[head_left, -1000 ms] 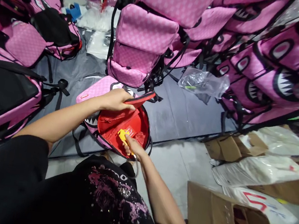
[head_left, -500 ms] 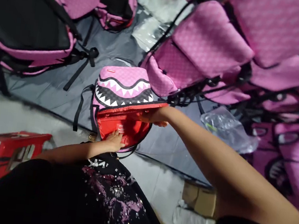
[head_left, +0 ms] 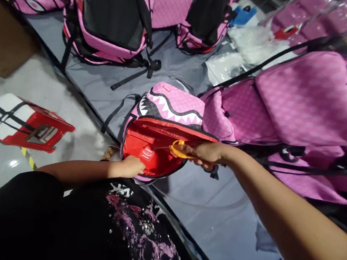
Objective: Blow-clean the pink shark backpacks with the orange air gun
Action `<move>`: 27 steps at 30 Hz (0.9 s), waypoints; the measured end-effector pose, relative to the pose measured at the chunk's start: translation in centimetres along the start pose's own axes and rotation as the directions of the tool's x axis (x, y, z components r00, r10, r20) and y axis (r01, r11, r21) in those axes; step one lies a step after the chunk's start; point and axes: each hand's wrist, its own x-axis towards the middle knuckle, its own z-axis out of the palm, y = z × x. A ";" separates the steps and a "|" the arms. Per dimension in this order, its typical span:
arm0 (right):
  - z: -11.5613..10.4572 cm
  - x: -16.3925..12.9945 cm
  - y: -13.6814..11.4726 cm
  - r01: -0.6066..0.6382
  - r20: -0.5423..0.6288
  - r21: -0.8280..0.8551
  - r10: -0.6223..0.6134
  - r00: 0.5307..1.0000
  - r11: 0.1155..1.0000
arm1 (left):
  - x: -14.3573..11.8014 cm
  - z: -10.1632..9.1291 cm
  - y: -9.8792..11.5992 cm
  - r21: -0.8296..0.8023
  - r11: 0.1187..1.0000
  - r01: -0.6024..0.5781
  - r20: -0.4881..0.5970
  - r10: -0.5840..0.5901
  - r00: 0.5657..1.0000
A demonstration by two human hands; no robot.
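Observation:
A pink backpack (head_left: 176,103) with a shark-mouth print lies on the grey-covered table, its front unzipped and the red lining (head_left: 137,140) showing. My left hand (head_left: 132,167) is closed on the near edge of the opening, beside a small label (head_left: 147,154) inside the lining. In my right hand (head_left: 206,154) is a pair of scissors (head_left: 177,148) with yellow handles. Their thin blades point left into the open backpack, toward the label. Whether the blades touch anything, I cannot tell.
Pink backpacks with black backs (head_left: 114,11) stand at the far left, and more pink bags (head_left: 310,96) crowd the right. Clear plastic packaging (head_left: 225,67) lies at the back. A red stool (head_left: 45,131) with a white strapped top stands on the floor to the left.
The yellow-handled scissors have come into view in my right hand, which was at the flap. My left hand has closed on the opening's edge. The view has swung left.

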 end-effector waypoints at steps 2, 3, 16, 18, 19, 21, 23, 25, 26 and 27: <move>1.0 -0.3 0.4 0.087 -0.016 0.001 -0.087 0.996 0.996 | -1.6 -1.7 0.8 0.151 0.975 -0.165 -0.274 0.201 0.940; 2.1 -0.2 0.7 0.172 -0.110 -0.013 -0.173 0.979 0.985 | -2.2 -3.0 1.2 0.248 0.948 -0.201 -0.447 0.296 0.844; 15.8 4.7 3.7 0.017 -0.636 0.283 0.175 0.751 0.959 | 2.1 -16.1 3.0 0.466 0.815 -0.344 -0.483 0.560 0.673; 17.6 1.9 6.4 0.136 -0.417 0.426 0.060 0.907 0.895 | 0.7 -16.6 2.1 0.288 0.860 -0.421 -0.322 0.501 0.803; 18.8 0.4 7.9 0.154 -0.312 0.518 0.018 0.950 0.842 | 0.0 -16.9 1.2 0.168 0.879 -0.446 -0.188 0.472 0.861; 21.6 -2.5 10.7 0.158 -0.237 0.715 0.024 0.971 0.682 | -0.6 -17.7 -1.7 -0.137 0.911 -0.389 0.112 0.404 0.908; 24.1 -4.1 12.5 0.211 -0.314 0.861 0.158 0.936 0.463 | 0.6 -18.0 -5.5 -0.423 0.891 -0.164 -0.017 0.173 0.985; 25.3 -3.6 12.9 0.316 -0.396 0.907 0.310 0.864 0.277 | 3.2 -17.3 -9.0 -0.543 0.839 0.013 -0.209 -0.150 0.966; 25.2 -2.5 12.5 0.361 -0.425 0.903 0.364 0.829 0.231 | 4.7 -16.5 -10.3 -0.558 0.824 0.095 -0.244 -0.272 0.931; 24.7 -1.0 11.9 0.394 -0.449 0.893 0.401 0.798 0.218 | 6.1 -15.6 -11.2 -0.534 0.835 0.134 -0.283 -0.326 0.902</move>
